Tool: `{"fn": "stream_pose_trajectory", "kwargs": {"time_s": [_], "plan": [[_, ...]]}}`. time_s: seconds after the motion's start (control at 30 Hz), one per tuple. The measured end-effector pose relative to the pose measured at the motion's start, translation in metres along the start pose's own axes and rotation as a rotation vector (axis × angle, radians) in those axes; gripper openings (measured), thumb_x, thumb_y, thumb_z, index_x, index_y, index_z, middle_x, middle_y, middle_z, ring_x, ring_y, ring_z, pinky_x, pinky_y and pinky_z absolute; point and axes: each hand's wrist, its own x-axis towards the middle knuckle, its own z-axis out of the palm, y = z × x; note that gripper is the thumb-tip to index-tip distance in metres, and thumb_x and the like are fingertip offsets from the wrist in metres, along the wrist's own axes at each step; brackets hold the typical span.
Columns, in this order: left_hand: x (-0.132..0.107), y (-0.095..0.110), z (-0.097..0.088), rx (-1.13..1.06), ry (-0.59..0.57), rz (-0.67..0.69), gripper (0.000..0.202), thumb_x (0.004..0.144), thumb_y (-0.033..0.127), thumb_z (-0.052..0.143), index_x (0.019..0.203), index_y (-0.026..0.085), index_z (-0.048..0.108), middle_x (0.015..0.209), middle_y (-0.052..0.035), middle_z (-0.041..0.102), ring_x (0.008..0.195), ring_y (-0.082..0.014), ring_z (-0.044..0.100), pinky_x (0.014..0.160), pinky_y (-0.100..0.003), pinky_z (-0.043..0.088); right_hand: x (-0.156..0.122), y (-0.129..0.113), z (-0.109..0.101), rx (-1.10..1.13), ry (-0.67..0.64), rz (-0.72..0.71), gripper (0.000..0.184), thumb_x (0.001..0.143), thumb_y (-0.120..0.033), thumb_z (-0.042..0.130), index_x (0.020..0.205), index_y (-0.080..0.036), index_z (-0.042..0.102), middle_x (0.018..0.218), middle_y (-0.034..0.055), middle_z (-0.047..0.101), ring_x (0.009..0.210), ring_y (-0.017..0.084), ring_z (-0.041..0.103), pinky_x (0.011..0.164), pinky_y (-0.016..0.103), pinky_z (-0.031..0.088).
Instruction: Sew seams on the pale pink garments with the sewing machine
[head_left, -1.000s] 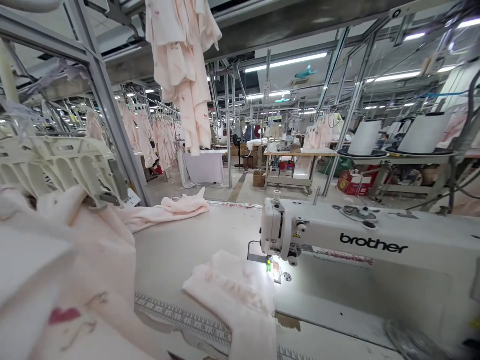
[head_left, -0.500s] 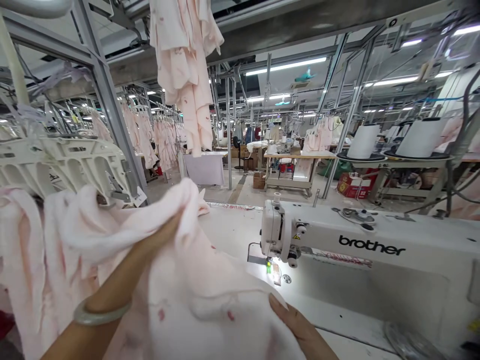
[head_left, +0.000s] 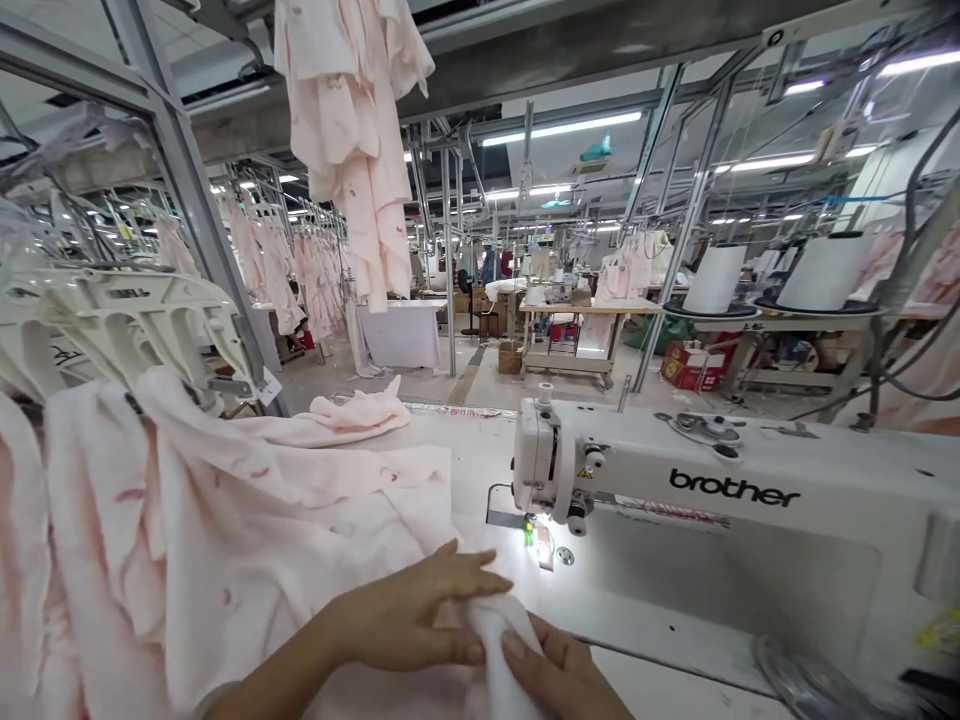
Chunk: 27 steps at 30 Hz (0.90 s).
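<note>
Pale pink fabric [head_left: 300, 520] with small red prints spreads over the left of the sewing table, folded and draped. My left hand [head_left: 409, 610] rests over it near the front, fingers stretched apart, its thumb touching a raised fold. Beside it, my right hand [head_left: 562, 670] pinches that fold of the fabric between thumb and fingers. Just beyond both hands stands a white Brother sewing machine [head_left: 675, 480]; its lit needle area [head_left: 541, 545] has no fabric under it. The lower part of the held fabric runs out of the picture.
White hanger clamps [head_left: 150, 310] carry pink pieces at the left. More pink garments [head_left: 360, 150] hang overhead. Behind the machine stand white thread cones [head_left: 716, 280]. A metal post [head_left: 195, 190] rises at the left, and a clear coiled bundle [head_left: 806, 675] lies front right.
My left hand has come down from the raised fabric at the left to beside my right hand. The lifted fabric now lies flatter on the table. The view has shifted slightly.
</note>
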Motion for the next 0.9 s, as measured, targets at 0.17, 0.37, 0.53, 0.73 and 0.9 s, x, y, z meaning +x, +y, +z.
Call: {"fn": "stream_pose_trajectory", "kwargs": {"time_s": [0.17,0.37,0.53,0.73,0.9], "plan": [[0.015,-0.007,-0.003,-0.1,0.162,-0.062,0.024,0.089,0.037,0.057,0.08,0.017,0.065,0.08,-0.0011,0.065,0.075,-0.0157,0.059,0.07,-0.026,0.048,-0.004,-0.002,0.009,0.095,0.065,-0.063,0.072,0.066,-0.059,0.089,0.116,-0.014,0.063,0.097,0.0118,0.067,0.094,0.03,0.065,0.091,0.042,0.051],[0.021,-0.002,-0.022,-0.186,0.344,-0.099,0.021,0.087,0.036,0.058,0.082,0.016,0.062,0.077,0.0008,0.061,0.071,-0.0135,0.057,0.063,-0.022,0.046,-0.017,0.003,0.021,0.056,0.099,-0.081,0.08,0.065,-0.048,0.092,0.129,-0.02,0.053,0.111,0.0105,0.064,0.105,0.033,0.061,0.092,0.045,0.05],[0.024,0.002,-0.046,-0.16,0.554,-0.131,0.027,0.087,0.044,0.056,0.089,0.018,0.063,0.083,-0.0012,0.063,0.07,-0.0158,0.059,0.053,-0.023,0.047,-0.013,0.018,0.033,0.053,-0.156,-0.104,0.07,0.071,-0.038,0.09,0.127,-0.017,0.053,0.105,0.0085,0.064,0.097,0.028,0.063,0.092,0.041,0.049],[0.017,0.0,-0.078,-0.065,0.761,-0.095,0.028,0.081,0.045,0.064,0.085,0.017,0.064,0.086,-0.0012,0.065,0.082,-0.017,0.059,0.068,-0.024,0.049,-0.011,0.044,0.024,-0.109,-0.152,-0.105,0.039,0.075,-0.04,0.087,0.095,-0.016,0.063,0.094,0.0048,0.062,0.095,0.022,0.062,0.092,0.032,0.046],[0.01,0.011,-0.09,-0.019,0.861,-0.099,0.03,0.078,0.046,0.066,0.084,0.017,0.065,0.082,-0.001,0.064,0.074,-0.0158,0.058,0.059,-0.023,0.046,-0.008,0.041,0.033,-0.031,-0.144,-0.071,0.063,0.073,-0.047,0.088,0.12,-0.018,0.059,0.116,0.0116,0.06,0.117,0.029,0.054,0.104,0.042,0.04]]}}
